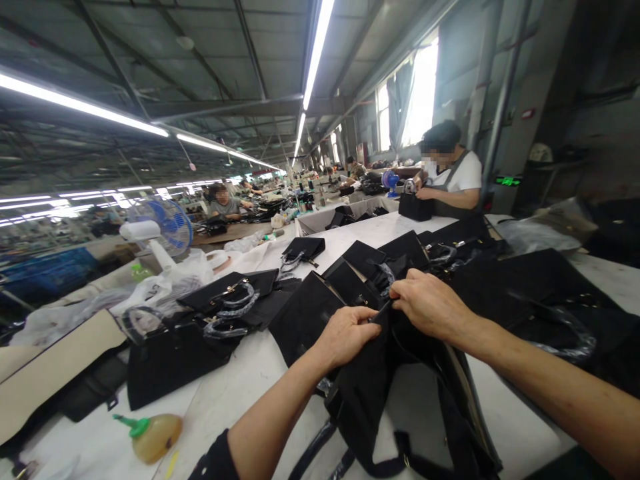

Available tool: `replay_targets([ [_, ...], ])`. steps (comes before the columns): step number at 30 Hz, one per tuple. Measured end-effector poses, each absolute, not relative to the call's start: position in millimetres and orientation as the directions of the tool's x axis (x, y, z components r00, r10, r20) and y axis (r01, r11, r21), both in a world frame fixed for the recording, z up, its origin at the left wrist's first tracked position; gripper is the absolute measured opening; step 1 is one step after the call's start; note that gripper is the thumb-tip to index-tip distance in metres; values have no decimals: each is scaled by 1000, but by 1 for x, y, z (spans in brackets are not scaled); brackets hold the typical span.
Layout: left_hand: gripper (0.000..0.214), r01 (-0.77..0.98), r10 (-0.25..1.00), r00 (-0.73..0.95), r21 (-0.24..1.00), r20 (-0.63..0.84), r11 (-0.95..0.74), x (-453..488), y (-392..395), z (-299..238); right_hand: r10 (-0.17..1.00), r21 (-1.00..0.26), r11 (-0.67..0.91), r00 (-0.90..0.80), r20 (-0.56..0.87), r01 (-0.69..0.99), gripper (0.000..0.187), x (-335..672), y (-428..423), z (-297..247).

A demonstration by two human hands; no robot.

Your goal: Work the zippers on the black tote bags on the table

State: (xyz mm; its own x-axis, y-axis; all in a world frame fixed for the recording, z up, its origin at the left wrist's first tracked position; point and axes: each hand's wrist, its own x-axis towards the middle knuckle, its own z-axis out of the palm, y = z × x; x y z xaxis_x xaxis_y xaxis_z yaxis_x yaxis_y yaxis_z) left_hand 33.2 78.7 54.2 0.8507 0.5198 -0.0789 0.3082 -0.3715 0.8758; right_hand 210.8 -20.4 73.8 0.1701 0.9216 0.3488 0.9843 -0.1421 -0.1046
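Observation:
Both hands grip the upper edge of a black handbag [363, 393] at the front of the white table. Thumb and fingers of my left hand [347, 333] pinch the edge from the left. Close beside it, my right hand [425, 303] is closed on the same edge, its fingertips partly hidden. The bag hangs tilted, with dark straps and a small metal fitting below. Just behind my hands lie more black bags [307, 313], some with handles in clear plastic wrap [385, 277].
A squeeze bottle with a green nozzle [156, 437] lies front left. Black bags [183, 357] with wrapped handles and a beige panel [60, 373] cover the left side. A blue fan [173, 227] stands beyond. Across the table, a co-worker [453, 177] handles a black bag [416, 207].

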Motion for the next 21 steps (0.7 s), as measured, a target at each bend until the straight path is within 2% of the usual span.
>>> replay_targets([
  [6, 27, 309, 519, 852, 863, -65, -399, 34, 79, 51, 930, -112, -121, 152, 336, 986, 9, 211, -21, 76],
  [14, 22, 289, 490, 870, 859, -52, -422, 43, 82, 58, 943, 23, -50, 39, 329, 998, 17, 210, -24, 78],
  [17, 27, 298, 534, 845, 850, -24, -433, 60, 87, 57, 935, 47, -33, 14, 355, 998, 19, 211, -23, 75],
  [19, 33, 317, 555, 832, 812, 10, -490, 72, 91, 56, 931, 17, -20, 12, 366, 1000, 20, 212, -23, 72],
  [21, 27, 320, 543, 837, 748, 65, -582, 80, 92, 57, 901, -87, 3, 35, 433, 996, 20, 216, -25, 70],
])
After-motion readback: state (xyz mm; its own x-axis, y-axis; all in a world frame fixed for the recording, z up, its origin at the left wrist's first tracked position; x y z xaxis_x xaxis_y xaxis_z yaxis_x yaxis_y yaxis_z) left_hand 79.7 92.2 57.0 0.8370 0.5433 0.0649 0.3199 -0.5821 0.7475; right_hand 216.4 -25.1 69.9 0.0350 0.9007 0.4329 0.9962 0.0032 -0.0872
